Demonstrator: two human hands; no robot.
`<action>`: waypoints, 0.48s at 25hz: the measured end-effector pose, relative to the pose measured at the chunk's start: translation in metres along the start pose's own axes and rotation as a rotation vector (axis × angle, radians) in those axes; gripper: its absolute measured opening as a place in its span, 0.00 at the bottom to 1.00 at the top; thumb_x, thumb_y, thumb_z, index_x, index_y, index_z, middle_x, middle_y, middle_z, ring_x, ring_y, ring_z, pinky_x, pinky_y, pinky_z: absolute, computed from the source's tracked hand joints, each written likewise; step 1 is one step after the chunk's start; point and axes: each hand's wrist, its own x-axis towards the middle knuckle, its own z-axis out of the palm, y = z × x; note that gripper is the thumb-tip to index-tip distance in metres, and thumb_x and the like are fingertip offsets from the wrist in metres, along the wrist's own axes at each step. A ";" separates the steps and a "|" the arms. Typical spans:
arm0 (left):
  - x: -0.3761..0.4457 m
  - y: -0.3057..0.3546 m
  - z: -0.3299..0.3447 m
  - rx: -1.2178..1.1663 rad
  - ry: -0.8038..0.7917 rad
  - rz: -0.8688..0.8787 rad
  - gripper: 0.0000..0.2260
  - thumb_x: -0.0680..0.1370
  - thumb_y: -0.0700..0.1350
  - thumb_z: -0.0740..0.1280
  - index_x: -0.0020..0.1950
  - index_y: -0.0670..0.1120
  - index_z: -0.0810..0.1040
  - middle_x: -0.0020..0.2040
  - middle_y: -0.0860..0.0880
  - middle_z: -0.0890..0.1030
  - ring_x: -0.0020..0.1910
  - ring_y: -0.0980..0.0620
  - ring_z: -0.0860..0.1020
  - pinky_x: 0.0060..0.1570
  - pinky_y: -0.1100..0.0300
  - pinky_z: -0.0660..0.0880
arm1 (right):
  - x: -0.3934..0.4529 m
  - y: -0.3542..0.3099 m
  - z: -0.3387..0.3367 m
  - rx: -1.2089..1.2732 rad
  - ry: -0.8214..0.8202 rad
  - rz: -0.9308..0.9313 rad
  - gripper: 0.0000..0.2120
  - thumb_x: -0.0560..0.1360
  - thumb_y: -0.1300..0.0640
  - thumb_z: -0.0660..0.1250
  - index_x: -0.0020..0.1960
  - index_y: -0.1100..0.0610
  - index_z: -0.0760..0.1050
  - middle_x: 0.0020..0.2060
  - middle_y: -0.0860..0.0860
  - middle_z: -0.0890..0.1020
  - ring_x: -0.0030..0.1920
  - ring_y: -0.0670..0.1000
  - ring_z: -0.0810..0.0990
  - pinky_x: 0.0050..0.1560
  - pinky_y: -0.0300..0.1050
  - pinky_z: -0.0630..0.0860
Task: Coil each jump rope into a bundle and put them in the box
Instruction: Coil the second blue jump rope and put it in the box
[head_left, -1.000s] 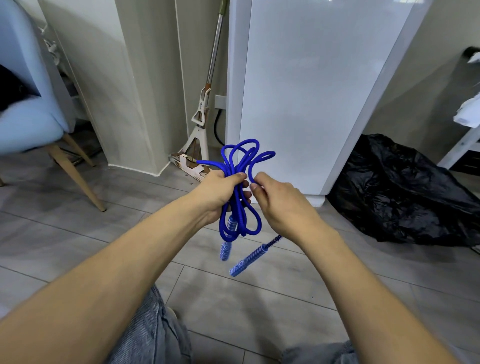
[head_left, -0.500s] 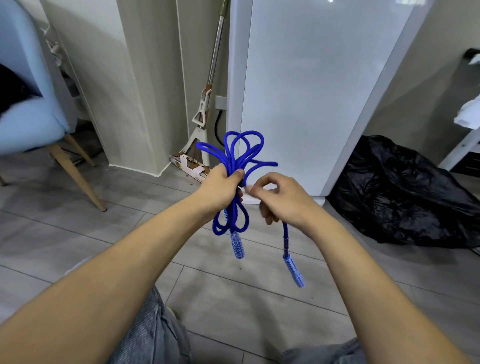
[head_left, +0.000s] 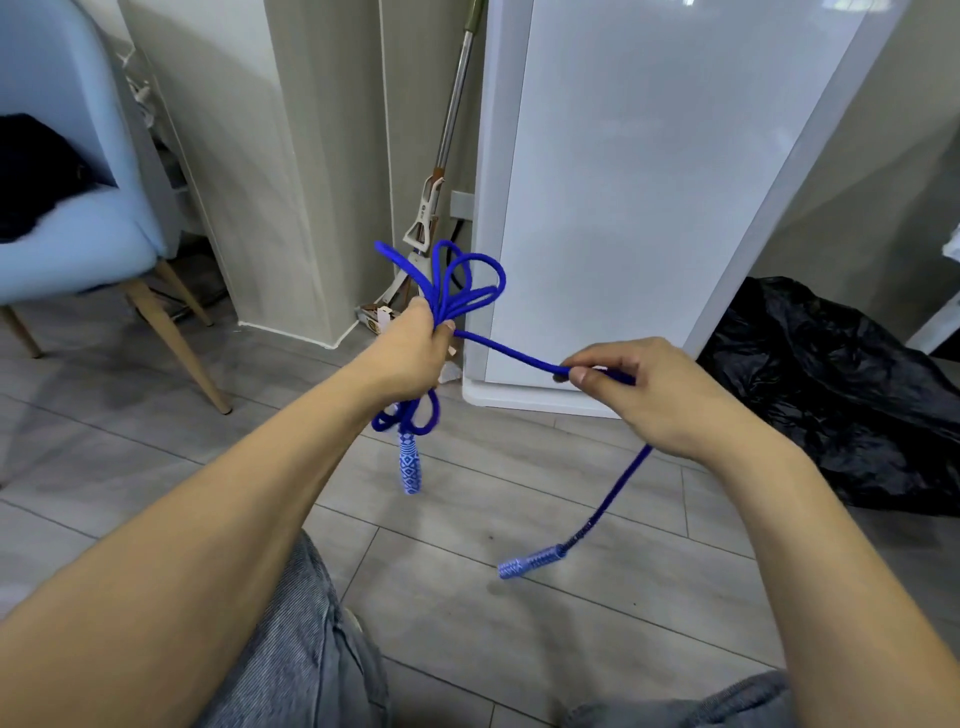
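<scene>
- Left hand (head_left: 410, 353): fist closed around the gathered middle of the blue jump rope (head_left: 457, 296). The fingers face away from the camera, so how the strands cross inside the fist cannot be seen.
- Above the fist several loops fan upward and to the right; below it shorter loops hang down, together with one patterned handle (head_left: 409, 465) that points at the floor.
- Right hand (head_left: 654, 395): thumb and forefinger pinch a single strand that runs taut from the left fist across to it. The other fingers are curled, and the rope is hidden as it passes under the palm.
- The strand comes out again below the right hand and drops to the second handle (head_left: 532, 561), which hangs clear of the floor, tilted and blurred; its pattern is hard to read.
- The rope is held in the air in front of the person, above the grey tiled floor (head_left: 493, 623).
- Behind the hands stands a white appliance (head_left: 649, 182), cut off at the top edge.
- A mop (head_left: 447, 156) leans in the gap to its left, its head partly hidden by the rope loops.
- A crumpled black plastic bag (head_left: 841, 395) lies at right, cut off by the frame edge.
- A light blue chair (head_left: 78, 208) with wooden legs sits at left, only partly in view; a dark item on its seat cannot be identified.
- Grey trouser legs (head_left: 301, 649) show at the bottom edge.
</scene>
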 end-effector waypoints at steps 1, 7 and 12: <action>0.001 -0.002 -0.001 0.172 -0.060 0.041 0.09 0.84 0.46 0.56 0.60 0.41 0.68 0.47 0.42 0.78 0.43 0.46 0.76 0.43 0.48 0.74 | -0.001 -0.003 -0.001 -0.008 0.039 -0.039 0.08 0.81 0.49 0.65 0.50 0.44 0.83 0.31 0.39 0.78 0.34 0.41 0.74 0.34 0.31 0.66; -0.029 0.013 0.035 0.658 -0.540 0.309 0.13 0.83 0.47 0.60 0.68 0.48 0.69 0.59 0.47 0.76 0.53 0.49 0.75 0.52 0.54 0.75 | -0.006 -0.022 -0.008 -0.233 0.313 -0.311 0.06 0.78 0.48 0.69 0.50 0.49 0.82 0.34 0.41 0.76 0.35 0.44 0.73 0.39 0.42 0.69; -0.054 0.037 0.032 0.700 -0.476 0.651 0.13 0.83 0.51 0.61 0.66 0.52 0.72 0.50 0.54 0.72 0.49 0.53 0.72 0.48 0.57 0.72 | -0.003 -0.008 -0.019 0.118 0.364 -0.208 0.03 0.74 0.51 0.75 0.45 0.50 0.85 0.38 0.53 0.83 0.33 0.50 0.73 0.38 0.46 0.72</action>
